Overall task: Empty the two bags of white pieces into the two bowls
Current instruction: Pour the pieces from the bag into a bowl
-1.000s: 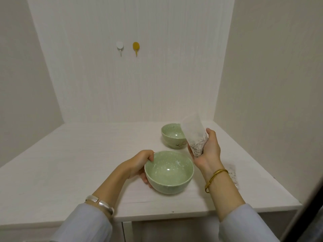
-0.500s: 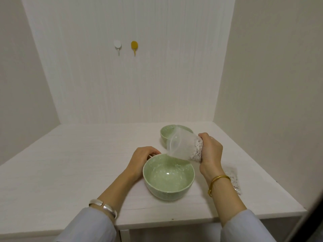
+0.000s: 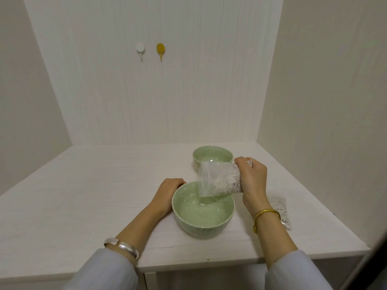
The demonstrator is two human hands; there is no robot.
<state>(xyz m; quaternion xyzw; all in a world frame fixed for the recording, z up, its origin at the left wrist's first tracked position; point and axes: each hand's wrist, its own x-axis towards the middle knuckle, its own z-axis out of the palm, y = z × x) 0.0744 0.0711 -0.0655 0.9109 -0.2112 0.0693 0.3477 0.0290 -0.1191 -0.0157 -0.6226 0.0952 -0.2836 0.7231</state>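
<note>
A pale green bowl [image 3: 188, 227] stands near the table's front edge, and no white pieces show inside it. My left hand [image 3: 167, 193] grips its left rim. My right hand [image 3: 252, 177] grips a clear bag of white pieces [image 3: 217, 181], tipped sideways with its open mouth over the bowl's far rim. The pieces sit bunched at the bag's end by my palm. A second green bowl [image 3: 211, 156] stands behind, partly hidden by the bag. A second bag of white pieces [image 3: 281, 210] lies on the table right of my wrist.
The white table [image 3: 83, 195] sits in an alcove with walls on the left, back and right. A white hook [image 3: 139, 51] and a yellow hook [image 3: 160, 51] hang on the back wall. The table's front edge lies just below the near bowl.
My right hand has turned the bag from upright beside the bowl to lying sideways, mouth over the near bowl. My left hand stays on the bowl's rim.
</note>
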